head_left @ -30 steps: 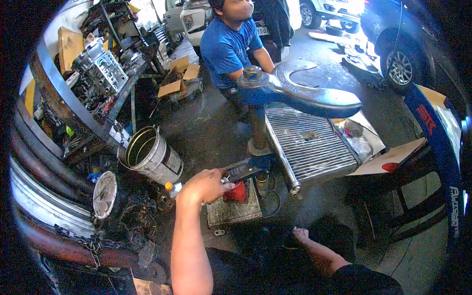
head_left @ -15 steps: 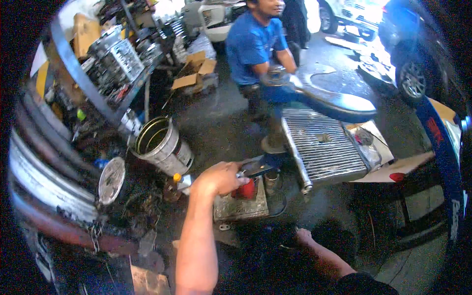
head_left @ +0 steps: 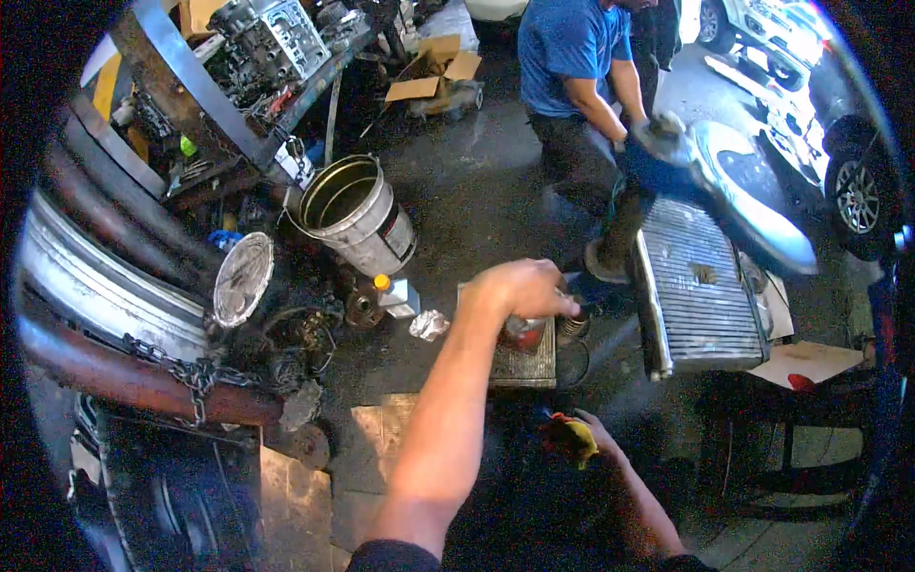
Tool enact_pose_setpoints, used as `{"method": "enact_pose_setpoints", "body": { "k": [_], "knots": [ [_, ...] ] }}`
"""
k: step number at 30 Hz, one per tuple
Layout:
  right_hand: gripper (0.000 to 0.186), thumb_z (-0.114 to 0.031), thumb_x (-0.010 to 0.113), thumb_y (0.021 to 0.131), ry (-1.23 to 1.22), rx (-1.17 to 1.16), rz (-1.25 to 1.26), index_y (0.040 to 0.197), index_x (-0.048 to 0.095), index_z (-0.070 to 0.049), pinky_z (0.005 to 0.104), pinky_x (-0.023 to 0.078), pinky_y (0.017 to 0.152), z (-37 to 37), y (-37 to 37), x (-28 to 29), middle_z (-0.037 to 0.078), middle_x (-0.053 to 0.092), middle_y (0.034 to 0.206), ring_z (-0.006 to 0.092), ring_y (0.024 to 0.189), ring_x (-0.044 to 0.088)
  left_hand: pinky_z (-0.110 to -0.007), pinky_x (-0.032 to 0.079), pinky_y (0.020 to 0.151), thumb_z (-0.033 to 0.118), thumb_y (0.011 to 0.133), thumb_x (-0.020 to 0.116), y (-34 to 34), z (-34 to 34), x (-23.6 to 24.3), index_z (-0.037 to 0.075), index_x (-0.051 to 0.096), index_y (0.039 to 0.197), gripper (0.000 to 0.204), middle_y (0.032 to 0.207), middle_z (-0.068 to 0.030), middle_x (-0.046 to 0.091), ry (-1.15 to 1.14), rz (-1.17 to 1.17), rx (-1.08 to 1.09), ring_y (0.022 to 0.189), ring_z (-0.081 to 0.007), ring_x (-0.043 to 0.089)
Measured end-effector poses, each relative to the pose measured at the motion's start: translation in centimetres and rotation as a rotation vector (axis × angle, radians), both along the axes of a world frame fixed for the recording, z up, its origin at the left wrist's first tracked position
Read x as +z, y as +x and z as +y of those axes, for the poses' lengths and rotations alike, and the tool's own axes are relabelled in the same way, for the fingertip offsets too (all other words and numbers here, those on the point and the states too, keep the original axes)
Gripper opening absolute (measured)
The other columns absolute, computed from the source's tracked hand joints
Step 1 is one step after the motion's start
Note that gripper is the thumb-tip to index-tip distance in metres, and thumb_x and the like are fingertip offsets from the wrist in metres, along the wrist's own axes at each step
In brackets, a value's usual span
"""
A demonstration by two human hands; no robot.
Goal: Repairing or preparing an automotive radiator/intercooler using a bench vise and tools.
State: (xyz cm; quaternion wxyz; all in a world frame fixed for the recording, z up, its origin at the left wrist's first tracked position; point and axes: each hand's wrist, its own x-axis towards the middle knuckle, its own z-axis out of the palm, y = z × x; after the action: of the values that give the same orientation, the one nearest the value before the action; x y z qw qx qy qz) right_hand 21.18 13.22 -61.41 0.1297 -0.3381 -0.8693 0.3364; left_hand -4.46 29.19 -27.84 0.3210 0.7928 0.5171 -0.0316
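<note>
My left hand (head_left: pixel 526 291) reaches forward, palm down with fingers curled. What they hold, if anything, is hidden beneath the hand. Just under it are a red object (head_left: pixel 526 339) and a ribbed metal part (head_left: pixel 534 368) lying low on the floor. A coiled spring-like piece (head_left: pixel 572 327) stands beside them. Lower down, my right hand (head_left: pixel 600 435) grips a small yellow-and-red object (head_left: pixel 570 441) close to my dark clothing; its exact kind is unclear.
A co-worker in a blue shirt (head_left: pixel 572 43) handles a curved shiny panel (head_left: pixel 762 195) above a finned radiator (head_left: pixel 705 286). To the left stand a dirty bucket (head_left: pixel 367 229), a white bottle with an orange cap (head_left: pixel 400 299), a chain (head_left: pixel 195 381) and an engine block (head_left: pixel 286 43).
The view has shifted, moving the scene right and partly up. A dark flat thing by my left hand no longer shows there. The yellow-and-red object in my right hand has come into sight.
</note>
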Motion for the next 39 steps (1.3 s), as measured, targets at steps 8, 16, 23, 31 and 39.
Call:
{"method": "enact_pose_setpoints", "body": {
  "k": [8, 16, 23, 31, 39],
  "knots": [
    [0.035, -0.022, 0.069, 0.081, -1.285, -0.354, 1.035, 0.112, 0.058, -0.011, 0.046, 0.054, 0.077, -5.8, -2.3, 13.9, 0.007, 0.066, 0.097, 0.026, 0.091, 0.063, -0.039, 0.046, 0.086, 0.058, 0.084, 0.058, -3.1, -3.2, -0.7, 0.004, 0.058, 0.122, 0.065, 0.104, -0.017, 0.066, -0.349, -0.418, 0.324, 0.1, -0.0295, 0.061],
    [0.039, -0.031, 0.07, 0.076, -0.995, -0.139, 0.787, 0.11, 0.058, -0.015, 0.0503, 0.048, 0.083, -14.2, -3.4, 32.8, 0.004, 0.065, 0.107, 0.026, 0.094, 0.062, -0.036, 0.048, 0.086, 0.048, 0.088, 0.056, -21.6, -44.9, -7.9, 0.001, 0.055, 0.123, 0.059, 0.119, -0.0182, 0.06, -0.109, 0.317, 1.179, 0.106, -0.0264, 0.06],
    [0.033, -0.029, 0.059, 0.089, -1.603, -0.474, 0.892, 0.114, 0.054, -0.008, 0.0401, 0.049, 0.091, -14.2, 0.4, 43.1, 0.01, 0.062, 0.111, 0.0262, 0.102, 0.061, -0.036, 0.052, 0.075, 0.026, 0.076, 0.067, -15.3, -62.5, 26.9, 0.007, 0.054, 0.123, 0.052, 0.098, -0.0085, 0.066, -0.506, -0.477, 1.042, 0.087, -0.024, 0.063],
    [0.023, -0.015, 0.058, 0.089, -1.591, -0.334, 0.806, 0.11, 0.056, -0.004, 0.0356, 0.053, 0.087, -3.8, -10.2, 57.2, 0.009, 0.064, 0.106, 0.0199, 0.096, 0.064, -0.039, 0.049, 0.089, 0.032, 0.09, 0.048, -23.6, -64.3, 12.6, 0.004, 0.065, 0.109, 0.038, 0.115, -0.0148, 0.063, -1.158, 0.3, 0.934, 0.107, -0.0265, 0.061],
    [0.037, -0.027, 0.056, 0.093, -1.519, 0.052, 0.636, 0.121, 0.05, -0.004, 0.0352, 0.053, 0.085, 4.0, -29.8, 57.9, 0.012, 0.062, 0.114, 0.0225, 0.098, 0.063, -0.035, 0.049, 0.078, 0.031, 0.09, 0.057, -34.1, -41.1, 16.6, 0.004, 0.063, 0.113, 0.036, 0.095, -0.0125, 0.067, -0.419, -0.27, 1.37, 0.087, -0.024, 0.063]
  ]
}}
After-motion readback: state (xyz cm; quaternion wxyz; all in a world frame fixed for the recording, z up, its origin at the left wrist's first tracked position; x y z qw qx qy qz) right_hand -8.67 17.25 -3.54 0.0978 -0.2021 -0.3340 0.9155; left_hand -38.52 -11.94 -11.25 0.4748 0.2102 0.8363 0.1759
